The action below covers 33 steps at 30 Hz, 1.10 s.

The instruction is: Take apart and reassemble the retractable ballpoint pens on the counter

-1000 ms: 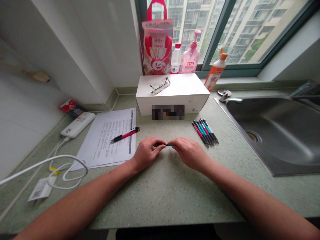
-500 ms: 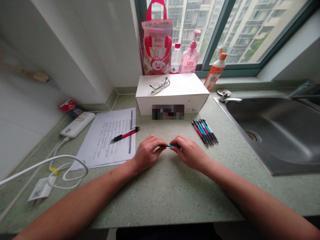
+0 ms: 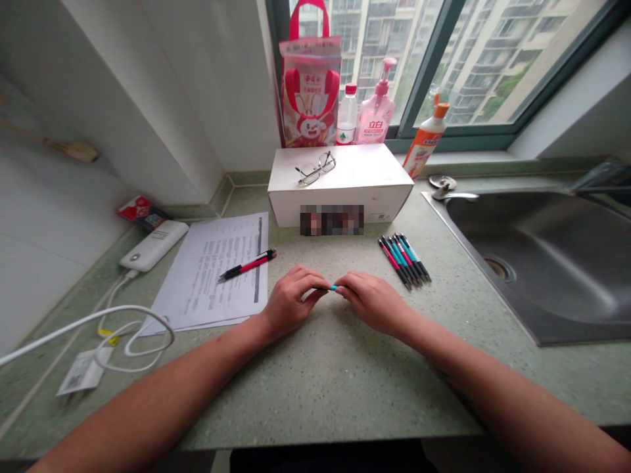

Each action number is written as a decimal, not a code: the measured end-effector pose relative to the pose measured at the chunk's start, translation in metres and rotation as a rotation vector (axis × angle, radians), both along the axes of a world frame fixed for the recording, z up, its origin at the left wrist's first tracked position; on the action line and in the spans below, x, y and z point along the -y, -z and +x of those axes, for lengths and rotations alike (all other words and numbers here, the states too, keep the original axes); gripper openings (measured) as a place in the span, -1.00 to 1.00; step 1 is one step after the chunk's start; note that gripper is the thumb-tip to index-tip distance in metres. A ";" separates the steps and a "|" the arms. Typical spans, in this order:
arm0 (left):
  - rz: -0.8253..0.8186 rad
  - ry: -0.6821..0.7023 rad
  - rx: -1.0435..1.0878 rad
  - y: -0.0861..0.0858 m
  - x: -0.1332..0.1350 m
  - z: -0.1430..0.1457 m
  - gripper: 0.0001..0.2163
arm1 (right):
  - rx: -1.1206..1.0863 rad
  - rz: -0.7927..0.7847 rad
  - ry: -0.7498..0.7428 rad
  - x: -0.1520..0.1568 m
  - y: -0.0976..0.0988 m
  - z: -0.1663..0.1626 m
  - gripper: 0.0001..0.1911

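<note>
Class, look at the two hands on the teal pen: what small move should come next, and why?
Probably the right hand should twist gently while the left hand steadies. Both pinch the teal pen from opposite sides, with only a short teal stretch clearly showing between them; their grip hides whether any joint is closed, so a light turn could test it.

Open counter point(image 3: 335, 387) nearside, white box point(image 3: 367, 167) beyond
</note>
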<state>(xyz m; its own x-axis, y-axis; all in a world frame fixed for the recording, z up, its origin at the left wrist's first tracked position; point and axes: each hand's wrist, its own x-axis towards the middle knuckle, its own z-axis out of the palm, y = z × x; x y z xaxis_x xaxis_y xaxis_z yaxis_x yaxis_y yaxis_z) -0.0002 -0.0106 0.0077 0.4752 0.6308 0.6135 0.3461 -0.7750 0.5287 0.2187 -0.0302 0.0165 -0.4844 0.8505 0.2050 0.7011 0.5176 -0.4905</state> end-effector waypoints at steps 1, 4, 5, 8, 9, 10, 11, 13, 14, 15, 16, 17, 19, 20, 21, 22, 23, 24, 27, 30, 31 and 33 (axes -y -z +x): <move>-0.002 -0.005 0.001 0.000 0.000 0.000 -0.95 | 0.009 0.002 -0.004 0.000 0.001 0.000 -0.75; -0.059 -0.057 -0.010 0.001 0.001 0.000 -0.90 | -0.004 0.015 0.025 -0.001 0.001 0.000 -0.76; -0.097 -0.083 -0.020 0.001 0.001 0.000 -0.86 | -0.015 0.024 0.041 -0.002 0.001 0.001 -0.77; -0.184 -0.132 -0.039 0.001 0.001 -0.001 -0.85 | -0.040 0.057 0.074 -0.003 0.000 0.003 -0.78; -0.185 -0.131 -0.031 0.001 0.000 -0.001 -0.86 | -0.040 0.064 0.075 -0.003 0.000 0.003 -0.78; -0.175 -0.121 -0.016 0.001 0.000 -0.001 -0.87 | -0.037 0.068 0.074 -0.004 0.000 0.004 -0.78; -0.158 -0.105 0.003 0.001 0.000 -0.001 -0.89 | -0.032 0.069 0.072 -0.004 -0.001 0.004 -0.78; -0.148 -0.093 0.044 0.001 0.000 -0.001 -0.92 | -0.024 0.068 0.072 -0.004 -0.001 0.004 -0.78; -0.164 -0.102 0.056 0.001 -0.001 -0.001 -0.91 | -0.024 0.069 0.077 -0.004 -0.001 0.004 -0.78; -0.187 -0.119 0.062 0.001 -0.001 -0.002 -0.91 | -0.026 0.071 0.083 -0.004 -0.001 0.004 -0.79; -0.211 -0.138 0.064 0.001 -0.001 -0.002 -0.91 | -0.027 0.074 0.090 -0.004 -0.001 0.004 -0.79; -0.227 -0.150 0.064 0.001 -0.001 -0.002 -0.90 | -0.027 0.078 0.096 -0.004 -0.001 0.004 -0.79; -0.220 -0.140 0.072 0.001 -0.001 -0.002 -0.90 | -0.023 0.081 0.097 -0.004 -0.001 0.004 -0.80; -0.206 -0.131 0.085 0.001 -0.001 -0.002 -0.91 | -0.023 0.080 0.094 -0.004 -0.001 0.005 -0.80; -0.203 -0.131 0.099 0.001 -0.001 -0.002 -0.91 | -0.024 0.079 0.093 -0.004 -0.001 0.005 -0.80; -0.217 -0.135 0.108 0.001 -0.001 -0.002 -0.90 | -0.028 0.079 0.094 -0.004 -0.001 0.005 -0.80; -0.244 -0.142 0.110 0.001 0.000 -0.002 -0.90 | -0.033 0.082 0.096 -0.004 -0.001 0.005 -0.79; -0.274 -0.150 0.105 0.001 0.000 -0.002 -0.90 | -0.037 0.086 0.101 -0.004 -0.001 0.005 -0.79; -0.289 -0.149 0.094 0.001 0.000 -0.002 -0.91 | -0.036 0.094 0.107 -0.004 -0.001 0.006 -0.77; -0.241 -0.155 0.116 0.001 0.000 -0.002 -0.92 | -0.039 0.092 0.100 -0.004 -0.002 0.006 -0.75; -0.250 -0.161 0.117 0.001 0.000 -0.002 -0.91 | -0.046 0.096 0.100 -0.004 -0.002 0.006 -0.75; -0.282 -0.169 0.098 0.001 0.000 -0.003 -0.89 | -0.055 0.111 0.106 -0.004 -0.002 0.006 -0.75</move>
<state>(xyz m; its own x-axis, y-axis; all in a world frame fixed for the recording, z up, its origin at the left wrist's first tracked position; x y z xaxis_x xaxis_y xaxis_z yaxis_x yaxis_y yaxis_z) -0.0027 -0.0103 0.0065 0.2971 0.8466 0.4416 0.3939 -0.5299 0.7510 0.2244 -0.0263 0.0182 -0.3781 0.8669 0.3248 0.7283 0.4951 -0.4737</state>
